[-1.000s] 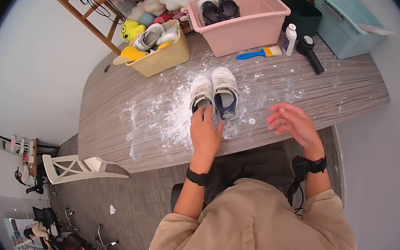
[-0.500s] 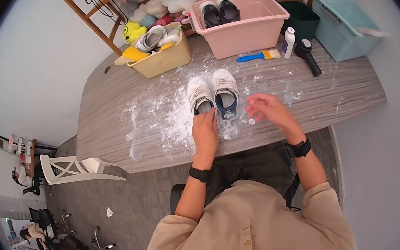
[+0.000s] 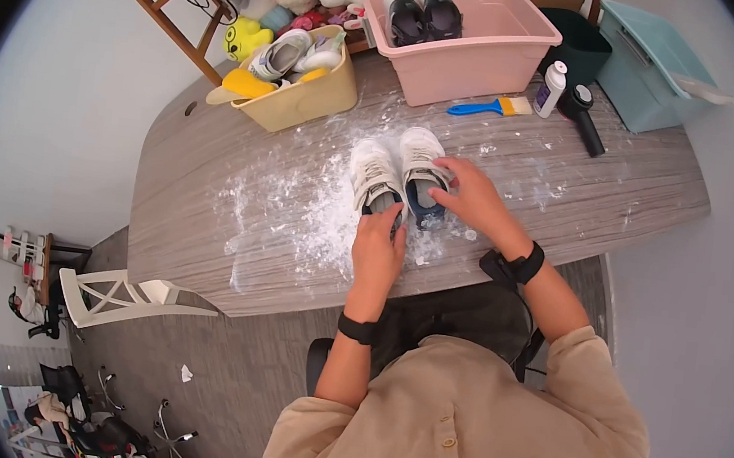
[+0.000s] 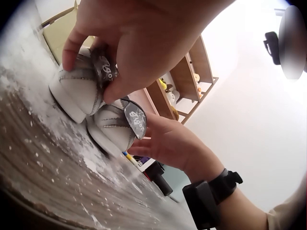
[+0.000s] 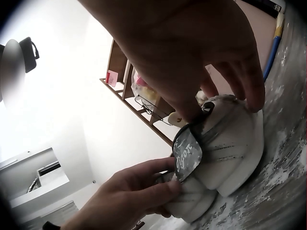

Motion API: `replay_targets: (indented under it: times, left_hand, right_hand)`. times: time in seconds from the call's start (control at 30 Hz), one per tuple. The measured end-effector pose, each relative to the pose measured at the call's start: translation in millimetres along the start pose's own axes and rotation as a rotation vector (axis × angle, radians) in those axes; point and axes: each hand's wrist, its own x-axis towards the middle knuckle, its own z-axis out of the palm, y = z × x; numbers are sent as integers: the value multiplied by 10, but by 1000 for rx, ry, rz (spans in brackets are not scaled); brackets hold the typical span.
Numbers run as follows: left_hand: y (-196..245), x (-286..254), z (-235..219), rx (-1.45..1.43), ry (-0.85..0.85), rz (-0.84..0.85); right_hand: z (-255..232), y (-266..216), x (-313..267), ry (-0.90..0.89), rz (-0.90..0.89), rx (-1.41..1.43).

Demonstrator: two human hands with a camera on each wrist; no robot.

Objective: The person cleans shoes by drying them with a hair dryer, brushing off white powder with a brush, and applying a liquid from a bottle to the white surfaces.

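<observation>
Two white sneakers stand side by side on the table (image 3: 177,230), toes away from me and dark blue linings showing. At the heel of the left sneaker (image 3: 371,168), my left hand (image 3: 378,253) grips the collar, fingers on one side and thumb on the other. My right hand (image 3: 478,204) holds the right sneaker (image 3: 420,149) by its outer side, thumb at the opening and fingers over the upper. In the left wrist view, the heel tab of the right sneaker (image 4: 135,119) carries pale lettering. White powder (image 3: 327,224) lies around both shoes.
Behind stand a yellow bin (image 3: 305,100) with shoes and a pink bin (image 3: 467,64) holding dark shoes. A blue-handled brush (image 3: 489,107), white bottle (image 3: 549,89) and black handheld device (image 3: 585,123) lie or stand at the back right, near a teal bin (image 3: 651,76).
My right hand has come in from the right and taken hold of the right sneaker. My left hand has stayed at the left sneaker's heel. The head view has shifted slightly.
</observation>
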Motion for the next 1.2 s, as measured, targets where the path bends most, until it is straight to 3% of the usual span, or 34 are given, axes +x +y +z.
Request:
replay_targets:
  times: [0.47,0.63,0.83,0.93,1.03,1.2]
  left_hand:
    - [-3,144,-179,-81,-141,13]
    - [-31,137,-167,-69,-127,5]
    - [-9,120,-136,-78,-120,-18]
    - [30,116,-158,-62,-102,-6]
    - [7,110,-169,-66,-66,29]
    - [-55,97,-217,-64,-100,33]
  right_hand:
    - [-91,-206,62,-77,89,-32]
    - [-42,-152,15,-52,37,-125]
    - [-81,-230,21,-110,125,-97]
    - [-82,-209,-16,-19,-13,-181]
    - [-211,-367,-100,-36,11,-149]
    - [-149,-483,-274,-218,-100,-240]
